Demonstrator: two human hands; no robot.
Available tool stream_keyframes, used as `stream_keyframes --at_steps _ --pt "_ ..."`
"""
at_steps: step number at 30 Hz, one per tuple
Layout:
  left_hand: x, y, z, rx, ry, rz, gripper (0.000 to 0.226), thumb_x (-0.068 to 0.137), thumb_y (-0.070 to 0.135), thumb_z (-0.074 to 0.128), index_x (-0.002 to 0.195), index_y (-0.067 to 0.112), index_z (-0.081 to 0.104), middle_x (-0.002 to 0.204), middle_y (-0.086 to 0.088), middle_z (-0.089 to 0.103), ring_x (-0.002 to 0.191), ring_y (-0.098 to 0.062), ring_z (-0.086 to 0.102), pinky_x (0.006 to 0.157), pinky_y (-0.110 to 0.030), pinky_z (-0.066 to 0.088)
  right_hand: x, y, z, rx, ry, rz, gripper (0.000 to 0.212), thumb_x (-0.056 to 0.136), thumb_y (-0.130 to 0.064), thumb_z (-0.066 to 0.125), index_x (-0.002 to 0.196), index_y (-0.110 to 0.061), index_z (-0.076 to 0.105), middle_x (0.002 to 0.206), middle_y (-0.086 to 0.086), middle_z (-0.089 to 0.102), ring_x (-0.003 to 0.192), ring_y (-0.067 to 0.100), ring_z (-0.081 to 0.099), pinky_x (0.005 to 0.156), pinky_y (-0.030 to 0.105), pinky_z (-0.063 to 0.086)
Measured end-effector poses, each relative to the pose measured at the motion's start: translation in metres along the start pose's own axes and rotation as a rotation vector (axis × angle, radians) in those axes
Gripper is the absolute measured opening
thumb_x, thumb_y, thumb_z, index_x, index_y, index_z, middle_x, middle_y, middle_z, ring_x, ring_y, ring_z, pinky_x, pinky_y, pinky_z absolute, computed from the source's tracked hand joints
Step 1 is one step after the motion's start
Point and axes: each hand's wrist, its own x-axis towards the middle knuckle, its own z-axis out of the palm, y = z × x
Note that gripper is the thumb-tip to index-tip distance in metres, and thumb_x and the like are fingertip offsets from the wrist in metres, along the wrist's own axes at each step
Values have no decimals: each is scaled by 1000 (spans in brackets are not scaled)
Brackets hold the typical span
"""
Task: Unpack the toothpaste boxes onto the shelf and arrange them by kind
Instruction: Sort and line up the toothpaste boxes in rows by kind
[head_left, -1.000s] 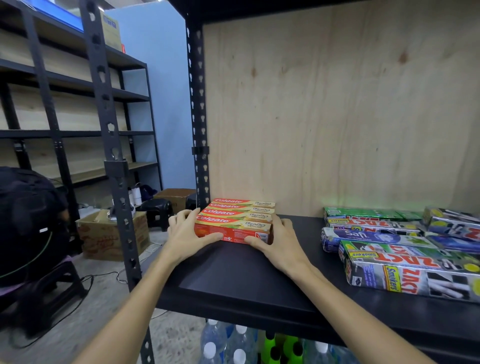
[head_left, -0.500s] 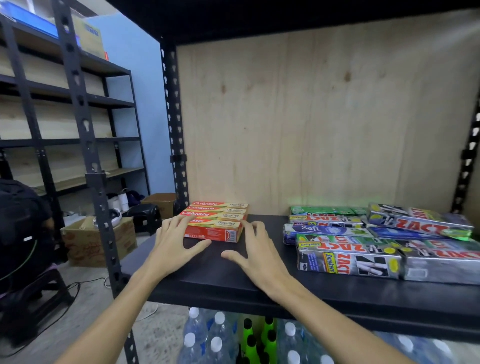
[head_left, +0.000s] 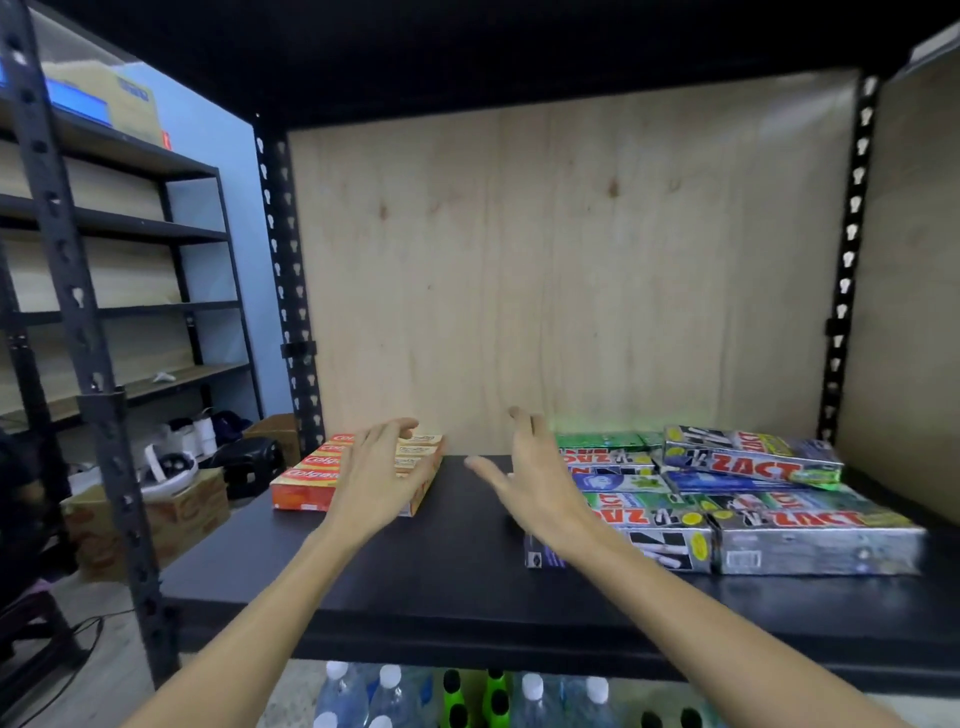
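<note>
Both hands are up over the shelf with nothing in them: the left hand (head_left: 376, 475) hangs spread and relaxed in front of the red Colgate boxes (head_left: 311, 475), and whether it touches them I cannot tell from here, while the right hand (head_left: 540, 480) is open with fingers fanned, lifted over the bare strip of black shelf (head_left: 415, 571) between the 2 groups. The Colgate boxes lie flat in a tidy block at the left end, close to the shelf's left side. To the right, the Zact boxes (head_left: 810, 535) and a few green and blue cartons (head_left: 602, 441) sit in a looser heap, some facing the other way and 1 lying skewed on top. That heap looks like the weak spot: I judge that a careless reach from the right hand could knock the top carton off its neighbours or nudge the front row toward the shelf lip, above the bottles (head_left: 389, 696) stored underneath. On the left, a sweep of the wrist could push the red block askew or off the open end. Kinds are still mixed on the right, so mis-sorting is a risk too.
</note>
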Motion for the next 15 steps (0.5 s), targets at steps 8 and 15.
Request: stream_keyframes --at_steps 8,15 --pt "49 25 74 -121 -159 64 25 92 25 63 116 23 67 116 8 67 103 -7 61 93 -23 46 68 112 -45 -201 -112 231 34 101 -19 56 127 3 51 122 23 59 115 37 55 95 42 47" --pt "81 30 135 -318 -257 -6 16 98 15 61 110 21 69 97 16 65 88 5 61 83 -9 50 108 173 -37 -449 -227 211 41 94 11 50 129 -8 60 128 14 62 112 29 62 92 34 53"
